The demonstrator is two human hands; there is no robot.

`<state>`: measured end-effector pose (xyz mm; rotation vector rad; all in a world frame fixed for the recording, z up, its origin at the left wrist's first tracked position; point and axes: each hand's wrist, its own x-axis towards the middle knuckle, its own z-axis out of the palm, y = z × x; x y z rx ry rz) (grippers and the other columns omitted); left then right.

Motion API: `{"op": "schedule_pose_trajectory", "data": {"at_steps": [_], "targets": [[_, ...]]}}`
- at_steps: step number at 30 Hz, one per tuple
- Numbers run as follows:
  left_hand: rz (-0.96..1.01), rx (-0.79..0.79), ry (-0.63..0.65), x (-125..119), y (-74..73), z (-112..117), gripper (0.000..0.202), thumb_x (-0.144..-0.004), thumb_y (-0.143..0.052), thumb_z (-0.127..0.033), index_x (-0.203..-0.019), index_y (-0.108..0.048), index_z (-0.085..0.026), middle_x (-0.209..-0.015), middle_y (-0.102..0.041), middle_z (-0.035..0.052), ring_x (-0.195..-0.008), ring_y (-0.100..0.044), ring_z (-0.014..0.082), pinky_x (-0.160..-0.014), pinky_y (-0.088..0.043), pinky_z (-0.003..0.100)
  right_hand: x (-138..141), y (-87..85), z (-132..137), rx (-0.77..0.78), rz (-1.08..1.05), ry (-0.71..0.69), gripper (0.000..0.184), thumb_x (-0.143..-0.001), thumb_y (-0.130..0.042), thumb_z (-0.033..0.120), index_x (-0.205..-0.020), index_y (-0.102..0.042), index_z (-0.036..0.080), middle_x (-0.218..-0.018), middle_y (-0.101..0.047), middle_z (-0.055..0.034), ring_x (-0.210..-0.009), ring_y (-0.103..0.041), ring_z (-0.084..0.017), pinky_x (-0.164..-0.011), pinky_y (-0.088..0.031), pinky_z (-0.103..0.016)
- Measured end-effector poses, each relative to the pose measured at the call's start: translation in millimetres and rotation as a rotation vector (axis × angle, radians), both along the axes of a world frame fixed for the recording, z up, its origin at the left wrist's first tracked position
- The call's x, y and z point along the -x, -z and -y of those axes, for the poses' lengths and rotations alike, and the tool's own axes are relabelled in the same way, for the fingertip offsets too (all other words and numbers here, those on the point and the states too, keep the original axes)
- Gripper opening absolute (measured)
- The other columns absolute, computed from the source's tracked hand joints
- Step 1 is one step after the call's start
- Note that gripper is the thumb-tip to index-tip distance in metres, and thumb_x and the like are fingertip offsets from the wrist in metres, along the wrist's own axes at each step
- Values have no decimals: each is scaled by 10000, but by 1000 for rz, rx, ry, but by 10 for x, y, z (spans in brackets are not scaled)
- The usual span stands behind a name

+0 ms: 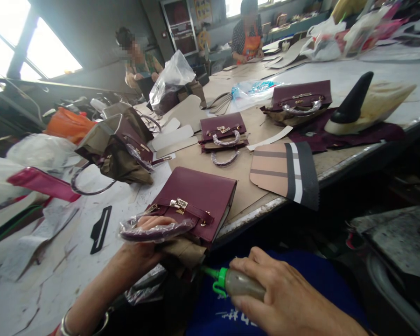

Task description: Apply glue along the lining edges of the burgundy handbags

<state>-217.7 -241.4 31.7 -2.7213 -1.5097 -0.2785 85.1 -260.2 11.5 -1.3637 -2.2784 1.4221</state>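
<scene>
A burgundy handbag (199,191) with a gold clasp lies at the table's front edge, its opening towards me. My left hand (149,238) grips it at the open end, its fingers passing behind the plastic-wrapped handle (171,232). Brown lining (185,249) hangs out below the handle; the fingertips are partly hidden. In my right hand (271,280) is a squeeze bottle (245,284) of greyish-brown contents with a green cap. Its green nozzle points left, close to the lining; whether the tip touches it I cannot tell.
Two more burgundy bags (224,122) (303,93) lie farther back. An open bag (122,144) stands left. A striped panel (283,170) overhangs the front edge. Behind it stands a black cone (353,100). A black hanger piece (101,229) lies left. Two people (248,39) (140,65) sit beyond.
</scene>
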Motion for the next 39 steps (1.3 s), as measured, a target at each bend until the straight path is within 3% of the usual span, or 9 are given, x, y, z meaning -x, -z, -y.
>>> {"op": "schedule_pose_trajectory", "data": {"at_steps": [3, 10, 16, 22, 27, 33, 39], "targets": [[8, 4, 8, -14, -14, -8, 338, -760, -477, -156, -1089, -510, -226, -1019, -619, 30, -952, -577, 190, -859, -454, 329, -31, 15, -41, -96, 18, 83, 284, -797, -558, 214, -1061, -626, 292, -880, -542, -7, -759, -577, -177, -727, -433, -300], [39, -10, 31, -40, -43, -40, 325, -744, -467, -147, -1053, -523, -228, -981, -621, 22, -910, -576, 192, -794, -459, 305, -3, -82, -15, 70, -31, -12, 269, -756, -623, 271, -1019, -645, 320, -880, -553, 12, -794, -589, -174, -722, -426, -263], [55, 75, -6, -22, 3, -23, 326, -736, -477, -144, -1047, -526, -228, -971, -627, 14, -904, -573, 189, -810, -447, 325, -1, -31, -56, -31, 14, 75, 257, -793, -561, 239, -1034, -635, 288, -878, -541, -3, -764, -575, -171, -714, -419, -279], [87, 117, -45, -24, -1, -33, 284, -769, -486, -195, -1035, -580, -234, -983, -630, 26, -918, -570, 198, -821, -455, 334, 27, -75, -30, 93, -2, -54, 260, -761, -628, 290, -1020, -643, 317, -889, -545, 7, -787, -589, -173, -703, -417, -263], [68, 126, -32, -61, -7, -47, 250, -776, -459, -206, -963, -623, -229, -948, -656, 22, -871, -592, 192, -782, -472, 319, 16, -3, -9, -84, 42, 35, 244, -793, -569, 229, -1023, -618, 291, -919, -536, -10, -811, -574, -192, -723, -421, -297], [83, 59, 3, 7, 54, -62, 313, -797, -432, -229, -1074, -578, -235, -960, -657, 31, -890, -592, 200, -825, -469, 334, 46, -40, 15, 20, 21, -55, 291, -755, -634, 270, -1043, -633, 311, -927, -553, -12, -863, -585, -211, -773, -440, -305], [91, 102, -9, 39, 80, -40, 307, -827, -450, -218, -1113, -557, -243, -1018, -646, 38, -937, -593, 199, -858, -469, 328, -31, 88, -139, -198, 95, 118, 290, -802, -554, 216, -1084, -607, 264, -923, -526, -29, -800, -574, -207, -749, -449, -351]]}}
